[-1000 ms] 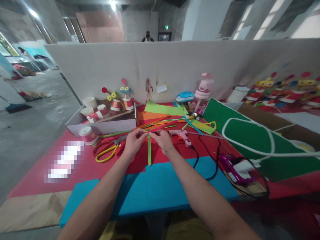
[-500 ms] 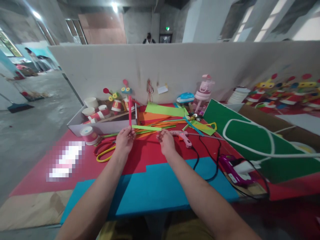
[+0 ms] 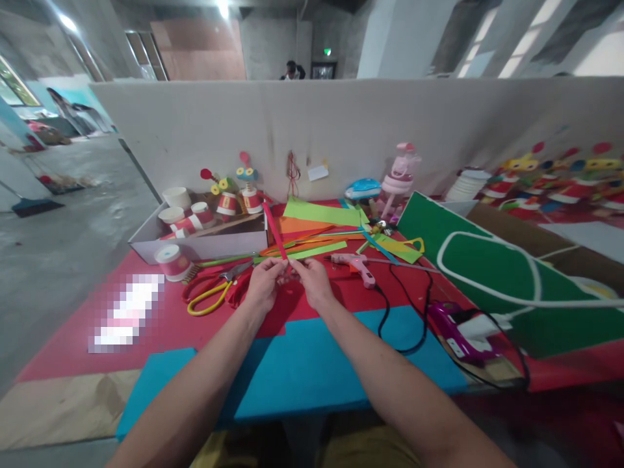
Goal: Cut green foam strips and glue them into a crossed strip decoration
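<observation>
My left hand (image 3: 264, 283) and my right hand (image 3: 313, 281) are close together over the red tabletop, fingertips pinched. Between them is the lower end of a red paper strip (image 3: 274, 229), which slants up and away to the left. Fingers hide whatever else they hold there. Just behind my hands a light green strip (image 3: 326, 248) shows among orange and green paper strips. Scissors (image 3: 209, 300) with red and yellow handles lie left of my left hand. To the right of my right hand is a pink glue gun (image 3: 358, 265) with a small red light.
A white box (image 3: 209, 250) holds paper cups and cup figures; one cup (image 3: 173, 262) stands before it. Blue sheets (image 3: 302, 377) cover the front edge. At right are a green board (image 3: 468, 260), a purple device (image 3: 458, 335) and cables. A white partition (image 3: 219, 123) stands behind.
My hands have come together. The green strip stretched between them no longer shows there. The red strip, upright before at my left hand, now leans left with its base between both hands.
</observation>
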Action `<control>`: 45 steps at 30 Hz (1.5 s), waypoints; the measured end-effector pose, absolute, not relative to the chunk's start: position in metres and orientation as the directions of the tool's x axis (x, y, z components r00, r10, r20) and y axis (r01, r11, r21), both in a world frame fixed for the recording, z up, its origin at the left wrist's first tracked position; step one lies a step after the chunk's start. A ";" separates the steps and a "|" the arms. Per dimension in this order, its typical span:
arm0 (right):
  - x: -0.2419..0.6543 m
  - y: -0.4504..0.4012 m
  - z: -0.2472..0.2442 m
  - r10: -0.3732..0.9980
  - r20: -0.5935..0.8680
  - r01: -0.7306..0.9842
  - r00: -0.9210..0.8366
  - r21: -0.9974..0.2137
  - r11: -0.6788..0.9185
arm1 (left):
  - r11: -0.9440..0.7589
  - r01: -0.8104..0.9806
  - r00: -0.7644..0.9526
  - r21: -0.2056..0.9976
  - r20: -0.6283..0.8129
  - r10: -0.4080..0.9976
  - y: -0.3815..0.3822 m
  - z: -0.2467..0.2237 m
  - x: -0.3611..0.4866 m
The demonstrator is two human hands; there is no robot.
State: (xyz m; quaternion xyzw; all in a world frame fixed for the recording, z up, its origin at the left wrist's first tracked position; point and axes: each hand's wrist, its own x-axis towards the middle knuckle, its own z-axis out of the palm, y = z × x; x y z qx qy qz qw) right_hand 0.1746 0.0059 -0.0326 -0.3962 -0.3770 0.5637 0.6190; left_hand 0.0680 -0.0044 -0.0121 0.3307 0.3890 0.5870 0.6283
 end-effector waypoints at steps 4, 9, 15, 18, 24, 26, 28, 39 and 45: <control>0.178 0.005 -0.028 0.999 -0.014 -0.407 0.030 -0.913 -0.001 | 0.089 -0.473 0.040 0.876 -0.079 0.996 0.002 -0.009 0.056; 0.178 0.001 -0.021 0.999 -0.030 -0.404 -0.030 -0.914 -0.040 | 0.004 -0.381 0.012 0.924 0.001 1.000 0.005 -0.008 0.048; 0.179 0.000 -0.021 0.997 -0.022 -0.389 -0.071 -0.920 -0.048 | -0.053 -0.235 -0.033 0.971 0.046 0.998 0.007 -0.008 0.048; 0.180 0.001 -0.022 0.995 -0.017 -0.381 -0.094 -0.923 -0.052 | -0.078 -0.182 -0.038 0.980 0.072 0.997 0.006 -0.006 0.049; 0.183 0.002 -0.022 0.992 -0.006 -0.370 -0.128 -0.927 -0.053 | -0.102 -0.134 -0.025 0.986 0.100 0.995 0.005 -0.004 0.049; 0.183 0.002 -0.022 0.991 -0.006 -0.377 -0.136 -0.925 -0.058 | -0.111 -0.130 -0.028 0.985 0.108 0.994 0.005 -0.004 0.049; 0.183 0.002 -0.022 0.990 -0.010 -0.385 -0.141 -0.920 -0.065 | -0.119 -0.134 -0.033 0.984 0.115 0.993 0.005 -0.005 0.049; 0.185 0.001 -0.018 0.986 -0.020 -0.383 -0.168 -0.920 -0.084 | -0.127 -0.144 -0.049 0.981 0.121 0.991 0.005 -0.005 0.050; 0.184 -0.001 -0.016 0.987 -0.042 -0.392 -0.155 -0.914 -0.101 | -0.173 -0.091 -0.065 0.981 0.168 0.984 0.005 -0.006 0.050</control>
